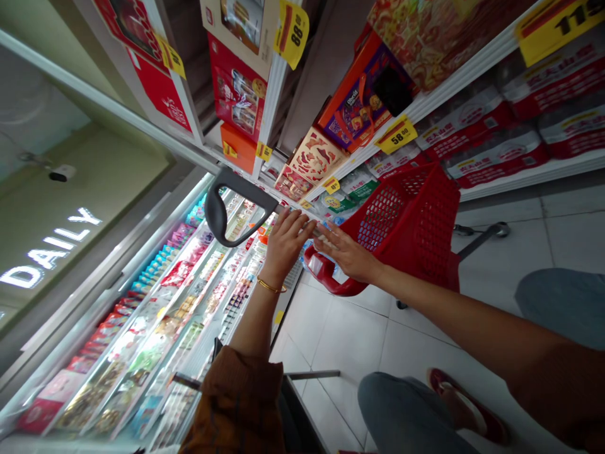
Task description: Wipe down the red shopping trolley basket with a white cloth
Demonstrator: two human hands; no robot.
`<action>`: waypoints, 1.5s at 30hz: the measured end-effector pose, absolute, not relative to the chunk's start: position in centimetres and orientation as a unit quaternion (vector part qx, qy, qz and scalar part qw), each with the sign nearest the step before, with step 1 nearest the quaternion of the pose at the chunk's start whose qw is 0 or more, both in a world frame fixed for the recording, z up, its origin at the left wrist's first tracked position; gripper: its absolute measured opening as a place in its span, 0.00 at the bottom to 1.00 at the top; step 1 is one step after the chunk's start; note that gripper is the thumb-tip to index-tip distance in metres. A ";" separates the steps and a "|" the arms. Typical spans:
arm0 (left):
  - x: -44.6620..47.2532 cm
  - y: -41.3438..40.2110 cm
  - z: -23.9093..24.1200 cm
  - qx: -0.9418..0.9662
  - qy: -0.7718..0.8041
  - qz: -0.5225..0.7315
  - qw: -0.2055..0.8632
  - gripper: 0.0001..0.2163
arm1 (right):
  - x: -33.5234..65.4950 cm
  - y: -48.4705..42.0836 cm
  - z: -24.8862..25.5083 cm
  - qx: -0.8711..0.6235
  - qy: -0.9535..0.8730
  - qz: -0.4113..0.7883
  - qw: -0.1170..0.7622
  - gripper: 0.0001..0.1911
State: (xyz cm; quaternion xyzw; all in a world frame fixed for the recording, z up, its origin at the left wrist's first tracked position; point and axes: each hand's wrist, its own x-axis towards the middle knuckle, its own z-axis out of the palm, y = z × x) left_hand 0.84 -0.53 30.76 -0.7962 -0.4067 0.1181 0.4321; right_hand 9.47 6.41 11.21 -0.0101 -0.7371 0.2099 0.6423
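While both hands reach forward, the left hand [283,243] lies palm-down with fingers loosely spread over something hidden beneath them, just beside the grey handle [227,211]; whether it grips anything I cannot tell. Right hand [347,252] is flat, fingers spread, hovering at or touching the rim of the red basket [416,221], not closed on it. A gold bracelet [269,287] sits on the left wrist, brown sleeve [241,403] below. Basket stands on the tile floor [340,334] by shelves [454,82] of boxed goods with yellow price tags [397,134]. Lit chiller [155,328] runs along the left. Jeans knees and a red shoe [467,403] show low in view.
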 end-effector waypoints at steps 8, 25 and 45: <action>0.4 -0.2 30.4 -0.801 -0.390 0.097 0.444 0.10 | 10.7 6.7 7.4 0.050 -0.742 0.269 0.612 0.34; 0.5 -0.3 30.0 -0.795 -0.385 0.086 0.460 0.10 | 15.2 6.8 0.8 0.011 -0.824 0.232 0.517 0.33; 1.1 -0.5 30.1 -0.799 -0.369 0.097 0.465 0.07 | 8.4 6.0 12.5 -0.121 -0.726 0.148 0.661 0.41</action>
